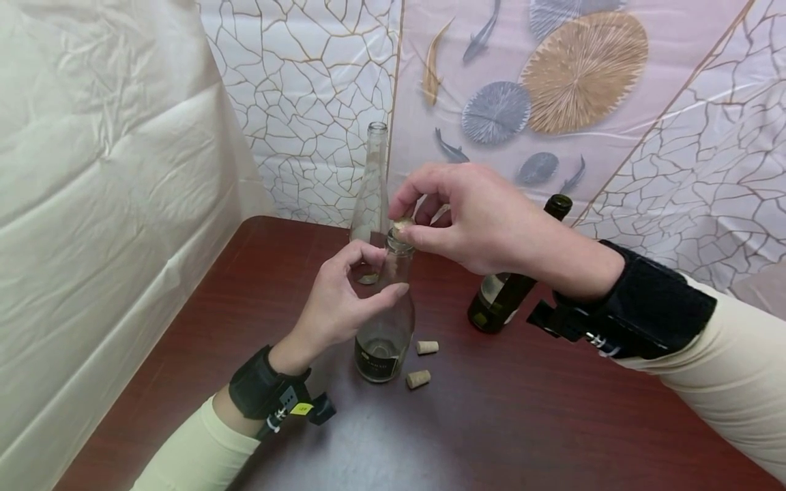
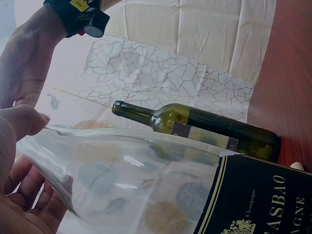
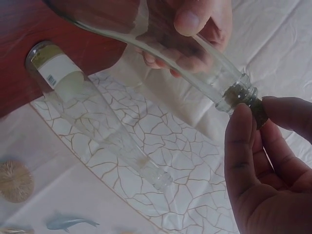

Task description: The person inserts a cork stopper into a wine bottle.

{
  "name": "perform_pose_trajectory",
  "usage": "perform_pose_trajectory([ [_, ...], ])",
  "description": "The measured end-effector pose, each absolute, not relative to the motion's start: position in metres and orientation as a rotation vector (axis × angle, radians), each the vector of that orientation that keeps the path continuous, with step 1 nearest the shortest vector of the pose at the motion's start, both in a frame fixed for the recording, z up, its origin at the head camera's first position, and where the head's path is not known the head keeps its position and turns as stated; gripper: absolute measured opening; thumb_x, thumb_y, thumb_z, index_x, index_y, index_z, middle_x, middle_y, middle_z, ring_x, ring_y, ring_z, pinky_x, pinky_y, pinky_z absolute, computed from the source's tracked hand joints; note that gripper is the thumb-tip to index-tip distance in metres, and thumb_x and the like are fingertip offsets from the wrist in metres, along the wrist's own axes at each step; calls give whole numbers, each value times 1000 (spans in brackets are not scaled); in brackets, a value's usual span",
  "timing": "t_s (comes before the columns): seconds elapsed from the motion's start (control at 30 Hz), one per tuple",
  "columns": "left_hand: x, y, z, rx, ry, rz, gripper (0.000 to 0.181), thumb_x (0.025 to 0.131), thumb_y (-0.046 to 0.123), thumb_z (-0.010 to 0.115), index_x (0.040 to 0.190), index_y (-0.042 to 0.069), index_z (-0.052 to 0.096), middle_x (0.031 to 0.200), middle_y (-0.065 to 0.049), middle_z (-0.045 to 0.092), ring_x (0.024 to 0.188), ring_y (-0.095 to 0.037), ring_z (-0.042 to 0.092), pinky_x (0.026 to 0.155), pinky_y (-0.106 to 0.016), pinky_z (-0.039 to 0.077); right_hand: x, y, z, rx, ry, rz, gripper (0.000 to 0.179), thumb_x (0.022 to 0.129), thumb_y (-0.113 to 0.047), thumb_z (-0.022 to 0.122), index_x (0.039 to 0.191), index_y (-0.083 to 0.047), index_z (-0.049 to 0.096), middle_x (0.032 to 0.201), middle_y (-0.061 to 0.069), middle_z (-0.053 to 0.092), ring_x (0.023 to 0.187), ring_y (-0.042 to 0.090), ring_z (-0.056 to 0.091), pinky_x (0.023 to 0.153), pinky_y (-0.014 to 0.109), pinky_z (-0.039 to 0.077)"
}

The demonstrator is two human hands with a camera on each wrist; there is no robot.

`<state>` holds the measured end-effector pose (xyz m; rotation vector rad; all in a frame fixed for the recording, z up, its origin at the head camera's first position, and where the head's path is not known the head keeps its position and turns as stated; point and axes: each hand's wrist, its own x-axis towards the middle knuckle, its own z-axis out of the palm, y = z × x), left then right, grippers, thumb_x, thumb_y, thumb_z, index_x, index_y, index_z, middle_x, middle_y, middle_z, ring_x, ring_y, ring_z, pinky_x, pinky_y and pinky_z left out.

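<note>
A clear glass bottle (image 1: 388, 320) with a black label (image 2: 258, 204) stands upright on the table. My left hand (image 1: 340, 290) grips it around the neck, thumb on the near side and fingers behind the glass. Above it, my right hand (image 1: 475, 218) pinches a cork (image 1: 402, 224) between thumb and fingers at the bottle's mouth. The right wrist view shows the cork (image 3: 258, 109) partly inside the mouth, its outer end between the fingertips. Two loose corks lie right of the bottle's base, one cork (image 1: 427, 347) farther back and another cork (image 1: 419, 379) nearer.
Behind the held bottle stands a taller clear bottle (image 1: 370, 184) with a pale label. A dark green wine bottle (image 1: 491, 303) stands to the right, partly behind my right forearm. Patterned cloth (image 1: 307, 88) hangs past the back edge of the reddish-brown table (image 1: 522, 409); a pale cloth (image 1: 123, 204) hangs at left.
</note>
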<state>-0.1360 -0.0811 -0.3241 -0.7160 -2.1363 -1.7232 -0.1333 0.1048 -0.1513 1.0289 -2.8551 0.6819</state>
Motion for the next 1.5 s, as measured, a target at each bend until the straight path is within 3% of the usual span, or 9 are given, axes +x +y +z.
perform_pose_trajectory([
  [0.1, -136, -81, -325, -719, -2140, -1725, 31, 84, 6, 85, 108, 7, 66, 108, -6, 69, 95, -14, 66, 89, -43, 62, -133, 104, -150, 1035, -2859, 645, 9, 96, -13, 74, 105, -15, 74, 105, 1, 72, 89, 13, 70, 87, 37, 61],
  [0.37, -137, -82, -323, -721, -2144, -1716, 31, 84, 8, 86, 108, 7, 65, 108, -6, 68, 96, -15, 65, 89, -33, 61, -132, 102, -142, 1033, -2891, 558, 12, 95, -11, 74, 105, -16, 74, 102, 1, 73, 88, 13, 71, 84, 36, 61],
  [0.6, -136, -82, -322, -716, -2147, -1724, 32, 84, 8, 86, 108, 6, 65, 108, -6, 69, 96, -13, 66, 89, -32, 61, -132, 97, -124, 1033, -2905, 418, 7, 93, -18, 79, 99, -19, 77, 87, -3, 77, 83, 10, 71, 80, 33, 57],
  [0.93, -135, -84, -322, -711, -2146, -1738, 32, 84, 7, 86, 107, 6, 65, 109, -7, 69, 97, -14, 65, 89, -27, 60, -140, 88, -100, 1186, -2961, 147, 11, 93, -15, 78, 97, -25, 82, 90, -9, 80, 90, 6, 73, 89, 35, 56],
  [1.5, -135, -85, -324, -752, -2146, -1740, 32, 85, 9, 86, 109, 7, 64, 110, -5, 69, 99, -13, 68, 92, -28, 61, -140, 77, -99, 1238, -2987, 30, 13, 91, -9, 78, 87, -22, 79, 84, -8, 78, 84, 7, 72, 83, 31, 58],
])
